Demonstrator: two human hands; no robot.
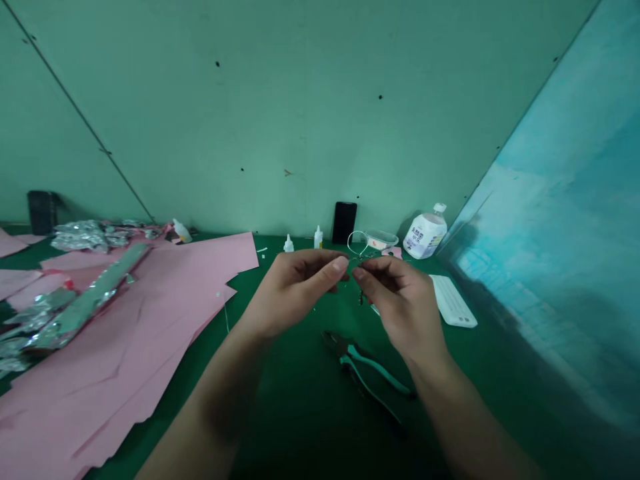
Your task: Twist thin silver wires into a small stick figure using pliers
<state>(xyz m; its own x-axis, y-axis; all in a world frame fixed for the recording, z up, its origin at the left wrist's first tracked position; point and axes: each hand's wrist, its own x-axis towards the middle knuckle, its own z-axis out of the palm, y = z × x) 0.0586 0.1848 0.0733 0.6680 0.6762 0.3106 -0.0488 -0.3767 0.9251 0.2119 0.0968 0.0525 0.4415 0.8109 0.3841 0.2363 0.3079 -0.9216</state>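
Observation:
My left hand (300,287) is closed, thumb pressed to the fingers, on one end of a thin strand near the middle of the view. Close beside it on the right, my right hand (400,290) pinches the same thin strand, and a short dark beaded piece (361,297) hangs below its fingertips. The strand's details are too small to tell. Below the hands, pliers (367,373) with teal and black handles lie on the green table (295,413), touched by neither hand.
Pink sheets (175,300) with silvery foil packets (85,235) cover the left. Along the wall stand small glue bottles (319,237), a black phone (345,223), a clear container (383,239) and a white bottle (425,233). A white flat case (453,301) lies right.

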